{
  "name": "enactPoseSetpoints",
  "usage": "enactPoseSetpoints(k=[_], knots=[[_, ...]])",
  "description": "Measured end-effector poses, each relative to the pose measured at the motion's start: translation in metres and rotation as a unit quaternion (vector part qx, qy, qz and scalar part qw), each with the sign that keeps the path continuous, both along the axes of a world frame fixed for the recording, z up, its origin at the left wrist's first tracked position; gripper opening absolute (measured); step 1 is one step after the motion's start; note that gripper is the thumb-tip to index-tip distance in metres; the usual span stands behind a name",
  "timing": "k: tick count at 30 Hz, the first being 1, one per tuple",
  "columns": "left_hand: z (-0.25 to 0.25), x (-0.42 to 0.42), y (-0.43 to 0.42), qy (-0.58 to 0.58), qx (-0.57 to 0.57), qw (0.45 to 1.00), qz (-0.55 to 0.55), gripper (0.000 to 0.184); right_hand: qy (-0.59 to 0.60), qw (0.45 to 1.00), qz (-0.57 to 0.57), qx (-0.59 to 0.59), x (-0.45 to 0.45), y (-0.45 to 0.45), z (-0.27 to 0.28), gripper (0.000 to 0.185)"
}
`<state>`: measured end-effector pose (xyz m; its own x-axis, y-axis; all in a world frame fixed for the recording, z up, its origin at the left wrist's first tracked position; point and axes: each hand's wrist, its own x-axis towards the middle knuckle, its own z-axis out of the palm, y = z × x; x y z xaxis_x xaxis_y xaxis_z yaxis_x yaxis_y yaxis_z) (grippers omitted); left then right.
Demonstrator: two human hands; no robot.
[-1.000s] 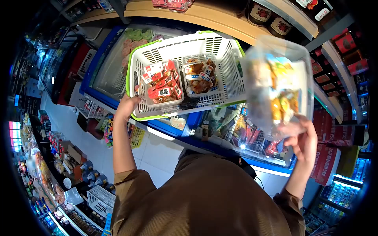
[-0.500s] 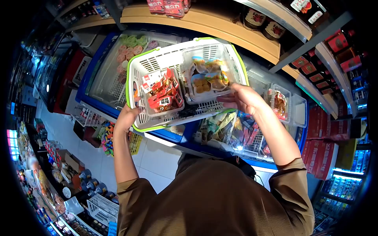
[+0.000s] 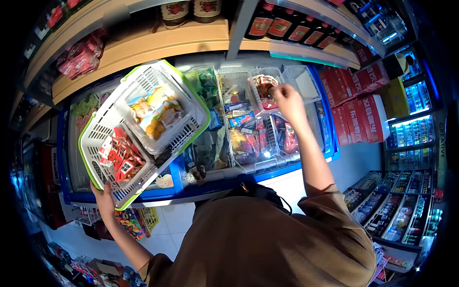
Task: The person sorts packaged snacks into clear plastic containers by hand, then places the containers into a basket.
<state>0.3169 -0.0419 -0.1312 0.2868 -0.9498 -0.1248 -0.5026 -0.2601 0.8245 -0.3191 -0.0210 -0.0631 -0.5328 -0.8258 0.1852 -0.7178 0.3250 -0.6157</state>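
Observation:
My left hand [image 3: 103, 195] grips the near-left rim of a white basket with green edges [image 3: 195, 106], which sits tilted on the blue-framed freezer. Inside the basket are a clear tub of red packets [image 3: 123, 155] and a clear tub of yellow and blue packets [image 3: 154, 112]. Over on the right, my right hand [image 3: 288, 101] is at a clear tub of red-and-brown packets [image 3: 266, 91], its fingers closed at the near right edge. What those fingers pinch is hidden. Beside that tub lies another clear container [image 3: 302, 82].
The blue-framed freezer [image 3: 248, 178] holds several colourful packets under its glass. Wooden shelves [image 3: 186, 40] with dark bottles [image 3: 282, 27] run behind it. Red cartons [image 3: 359, 117] are stacked at the right, with lit drink coolers [image 3: 410, 131] beyond.
The view has turned right. My right hand has let go of the tub with yellow packets, now in the basket, and moved right to the red-and-brown tub. The basket appears more tilted.

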Motion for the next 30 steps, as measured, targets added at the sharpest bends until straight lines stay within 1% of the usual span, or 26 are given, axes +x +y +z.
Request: enactPoseSetpoints(k=[1, 2, 3, 4, 5, 7, 8, 9, 11, 13, 14, 15, 17, 19, 21, 23, 25, 26, 27, 29, 30], knots=[[0.001, -0.001, -0.001, -0.027, 0.004, 1.0, 0.002, 0.074, 0.061, 0.993, -0.097, 0.036, -0.031, 0.011, -0.021, 0.04], [0.002, -0.004, -0.002, -0.053, 0.008, 0.999, 0.006, 0.076, 0.094, 0.98, -0.172, 0.044, -0.064, 0.024, -0.057, 0.049], [0.003, -0.003, -0.002, -0.08, 0.011, 0.997, 0.01, 0.078, 0.032, 0.968, -0.221, 0.117, -0.094, 0.035, -0.088, 0.056], [-0.004, 0.004, -0.004, -0.214, -0.018, 0.977, -0.005, 0.082, -0.163, 0.955, -0.224, 0.104, -0.093, 0.042, -0.089, 0.058], [-0.011, 0.009, -0.003, -0.268, -0.01, 0.963, 0.012, 0.082, -0.353, 0.907, -0.215, 0.086, -0.092, 0.046, -0.091, 0.059], [0.01, -0.013, 0.0, -0.379, 0.009, 0.924, 0.049, 0.083, -0.448, 0.862, -0.223, 0.076, -0.088, 0.04, -0.1, 0.056], [0.006, -0.008, -0.001, -0.421, -0.041, 0.904, 0.057, 0.082, -0.495, 0.837, -0.222, 0.073, -0.085, 0.034, -0.104, 0.055], [0.003, -0.001, -0.003, -0.473, -0.063, 0.877, 0.056, 0.081, -0.504, 0.835, -0.208, 0.07, -0.088, 0.029, -0.113, 0.051], [0.02, -0.016, 0.001, -0.482, -0.066, 0.872, 0.058, 0.079, -0.526, 0.829, -0.175, 0.071, -0.101, 0.024, -0.142, 0.047], [0.027, -0.023, 0.006, -0.483, -0.106, 0.868, 0.035, 0.079, -0.525, 0.835, -0.146, 0.08, -0.113, 0.021, -0.152, 0.043], [0.04, -0.039, 0.012, -0.467, -0.098, 0.878, 0.031, 0.078, -0.535, 0.833, -0.122, 0.076, -0.127, 0.021, -0.166, 0.043], [0.038, -0.039, 0.015, -0.453, -0.119, 0.883, 0.022, 0.077, -0.543, 0.831, -0.098, 0.074, -0.139, 0.022, -0.178, 0.043], [0.039, -0.043, 0.023, -0.438, -0.116, 0.891, 0.011, 0.078, -0.347, 0.927, -0.128, 0.059, -0.142, 0.033, -0.177, 0.042], [0.049, -0.055, 0.032, -0.395, -0.077, 0.915, 0.024, 0.078, -0.511, 0.85, -0.125, -0.035, -0.129, 0.051, -0.144, 0.034], [0.05, -0.059, 0.038, -0.376, -0.068, 0.924, 0.025, 0.078, -0.489, 0.863, -0.13, -0.009, -0.104, 0.069, -0.077, 0.033], [0.065, -0.076, 0.045, -0.339, -0.085, 0.937, 0.013, 0.076, -0.512, 0.854, -0.091, 0.02, -0.078, 0.079, -0.009, 0.032], [0.085, -0.099, 0.051, -0.3, -0.114, 0.947, -0.008, 0.069, -0.446, 0.893, -0.052, 0.018, -0.039, 0.083, 0.046, 0.035], [0.092, -0.109, 0.052, -0.283, -0.126, 0.95, -0.024, 0.067, -0.455, 0.889, -0.044, 0.024, -0.025, 0.08, 0.061, 0.039], [0.101, -0.118, 0.053, -0.265, -0.138, 0.953, -0.042, 0.064, -0.446, 0.895, -0.02, 0.014, -0.003, 0.078, 0.075, 0.039], [0.121, -0.137, 0.057, -0.182, -0.132, 0.968, -0.115, 0.055, -0.428, 0.903, 0.029, -0.011, 0.043, 0.072, 0.094, 0.038], [0.128, -0.144, 0.06, -0.119, -0.143, 0.971, -0.148, 0.052, -0.417, 0.906, 0.066, 0.012, 0.051, 0.066, 0.094, 0.038]])
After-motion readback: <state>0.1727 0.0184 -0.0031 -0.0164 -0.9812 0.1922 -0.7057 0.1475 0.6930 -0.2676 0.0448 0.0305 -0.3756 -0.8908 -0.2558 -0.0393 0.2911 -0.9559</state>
